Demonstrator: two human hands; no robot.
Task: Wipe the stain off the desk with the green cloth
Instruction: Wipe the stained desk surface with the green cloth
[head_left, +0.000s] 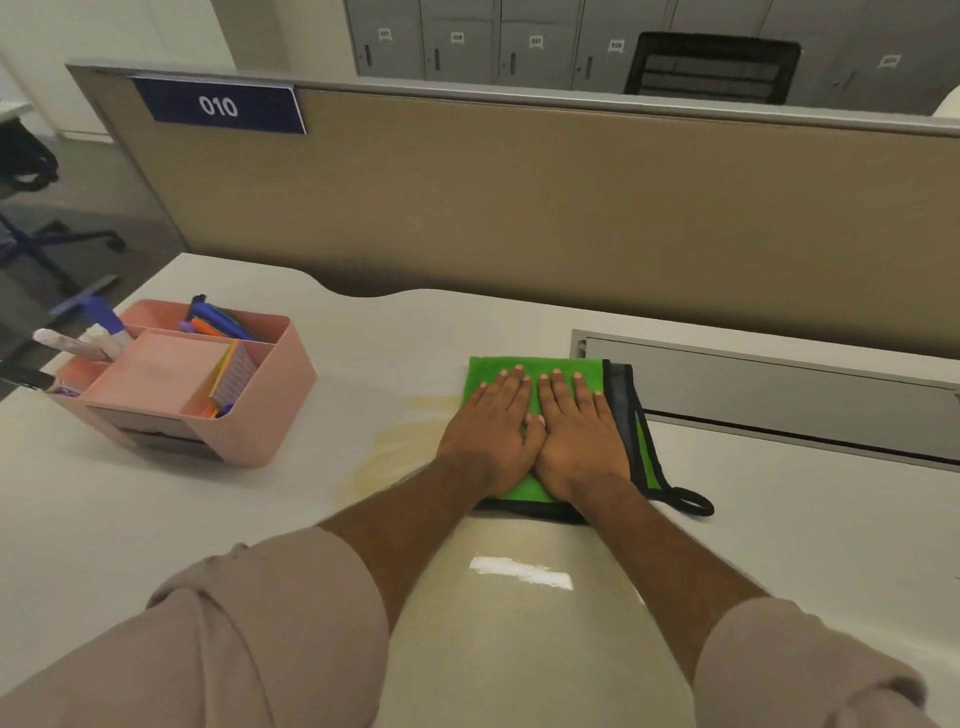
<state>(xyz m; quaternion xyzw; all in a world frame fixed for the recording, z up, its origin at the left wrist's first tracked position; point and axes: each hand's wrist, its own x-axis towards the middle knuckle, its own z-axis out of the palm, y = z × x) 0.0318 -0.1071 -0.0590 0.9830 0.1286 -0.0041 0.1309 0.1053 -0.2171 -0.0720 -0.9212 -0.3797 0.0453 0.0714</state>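
Note:
The green cloth, folded with a black edge and a black loop at its right corner, lies flat on the white desk. My left hand and my right hand lie side by side on it, palms down, fingers stretched out and pressing it to the desk. A yellowish stain spreads on the desk just left of the cloth, from beside my left hand down toward my left forearm.
A pink desk organizer with pens and notes stands at the left. A grey cable flap lies right of the cloth. A beige partition closes the desk's far side. The desk shines between my forearms.

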